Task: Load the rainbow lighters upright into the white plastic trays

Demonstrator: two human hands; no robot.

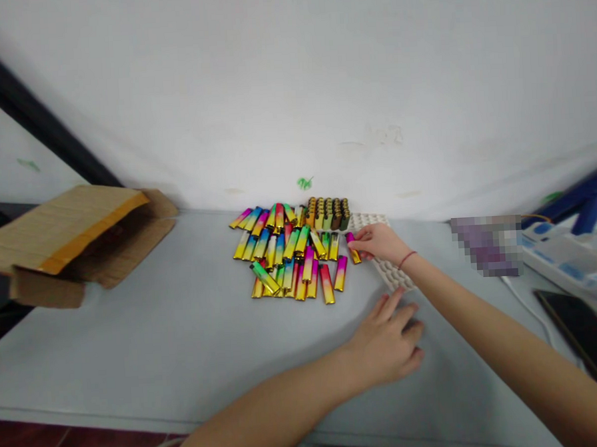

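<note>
- Right hand point(382, 244): grip pinched on pink-and-yellow lighter point(352, 247), held at near-left edge of white slotted tray point(394, 272).
- Left hand point(389, 344): grip slack, fingers spread, palm down on counter point(159, 337), just beside tray, holding nothing.
- Loose lighters point(290, 257): heaped left of tray.

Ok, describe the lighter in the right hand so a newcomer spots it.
On the grey table by the white wall, find the heap of bright lighters. Just right of it, beside the white tray, the right hand pinches a pink-and-yellow lighter, the only one held.
</note>
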